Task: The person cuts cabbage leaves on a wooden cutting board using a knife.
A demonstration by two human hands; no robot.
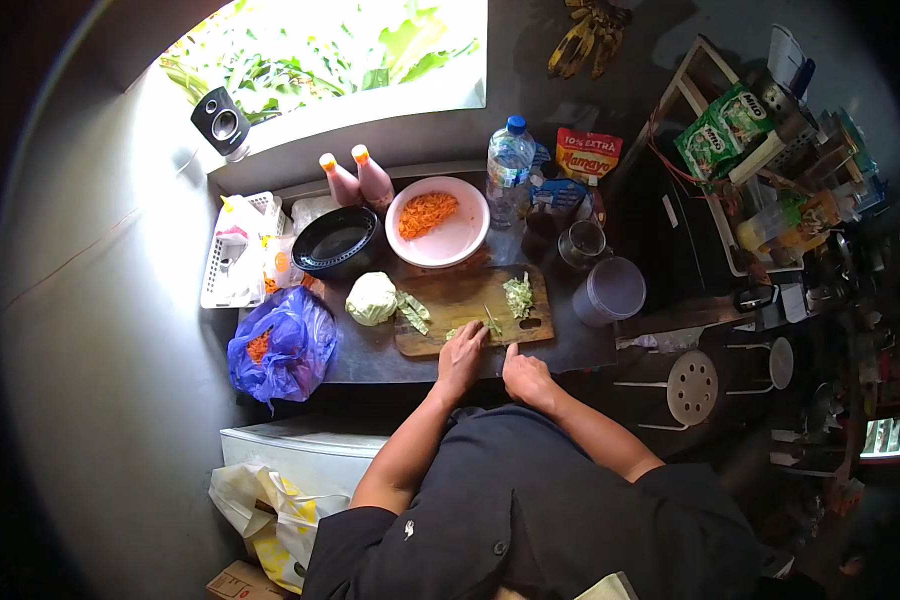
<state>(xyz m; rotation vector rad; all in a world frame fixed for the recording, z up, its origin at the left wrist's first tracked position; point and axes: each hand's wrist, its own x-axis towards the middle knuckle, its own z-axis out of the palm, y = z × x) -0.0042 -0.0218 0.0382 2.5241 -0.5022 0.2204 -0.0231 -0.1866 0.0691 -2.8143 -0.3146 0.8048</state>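
A wooden cutting board (450, 287) lies on the dark counter. At its near edge my left hand (462, 360) is closed over a piece of cabbage (451, 333), mostly hidden under the fingers. My right hand (528, 378) is closed beside it, index finger forward, around what appears to be a knife (491, 316); only a thin, edge-on part shows and the handle is hidden. Shredded cabbage (518, 297) is piled at the board's right. Cut cabbage strips (413, 313) lie at its left, next to a pale cabbage head (372, 299).
Behind the board stand a white basin (437, 250) holding shredded carrot, a black bowl (336, 241) and a water bottle (511, 165). A lidded tub (610, 291) stands right. A blue plastic bag (305, 345) and a white basket (217, 270) are left.
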